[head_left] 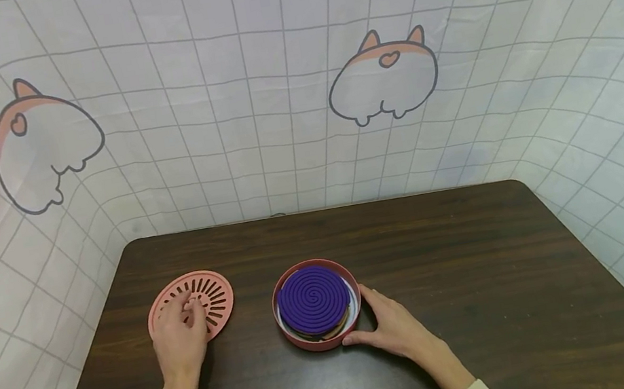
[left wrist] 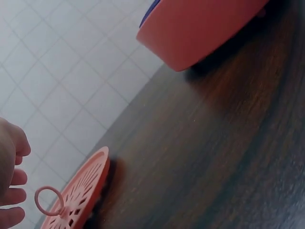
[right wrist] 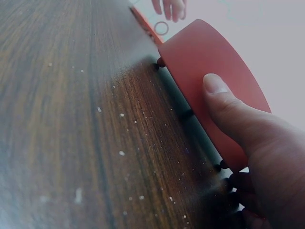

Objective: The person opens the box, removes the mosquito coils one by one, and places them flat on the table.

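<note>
Near the centre of the head view, we find a round red dish (head_left: 320, 345) on a dark wooden counter (head_left: 487, 275), a purple spiral coil (head_left: 314, 299) topping its contents. The right hand (head_left: 395, 321) grips the dish's right side, thumb against the wall. At centre left, the left hand (head_left: 179, 334) hovers, fingers loosely bent and holding nothing, over a pink slotted lid (head_left: 216, 298); its ring handle (left wrist: 46, 188) stands apart from them. We judge a careless pinch could miss the ring, and a sideways push could skid the dish.
</note>
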`<move>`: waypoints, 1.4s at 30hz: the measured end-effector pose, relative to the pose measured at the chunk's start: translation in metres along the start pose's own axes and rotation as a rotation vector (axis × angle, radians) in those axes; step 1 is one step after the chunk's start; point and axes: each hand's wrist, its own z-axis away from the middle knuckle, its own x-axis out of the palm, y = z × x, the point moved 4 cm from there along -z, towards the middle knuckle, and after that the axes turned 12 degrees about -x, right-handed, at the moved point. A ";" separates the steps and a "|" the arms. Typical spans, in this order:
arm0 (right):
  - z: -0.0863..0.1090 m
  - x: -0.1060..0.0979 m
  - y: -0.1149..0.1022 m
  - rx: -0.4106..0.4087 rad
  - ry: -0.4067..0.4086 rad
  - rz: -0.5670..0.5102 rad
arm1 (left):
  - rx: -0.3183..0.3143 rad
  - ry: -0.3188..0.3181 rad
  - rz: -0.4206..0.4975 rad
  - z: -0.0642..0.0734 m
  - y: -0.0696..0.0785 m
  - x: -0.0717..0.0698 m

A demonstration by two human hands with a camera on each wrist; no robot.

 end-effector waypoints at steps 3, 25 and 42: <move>0.000 0.000 0.000 0.000 -0.004 -0.001 | 0.029 0.029 0.012 0.001 0.002 0.000; -0.001 -0.001 -0.002 -0.007 0.004 0.002 | 0.064 -0.045 0.171 0.020 0.032 0.014; 0.000 -0.001 -0.001 0.001 -0.003 0.000 | -0.083 -0.410 0.243 0.065 0.041 0.057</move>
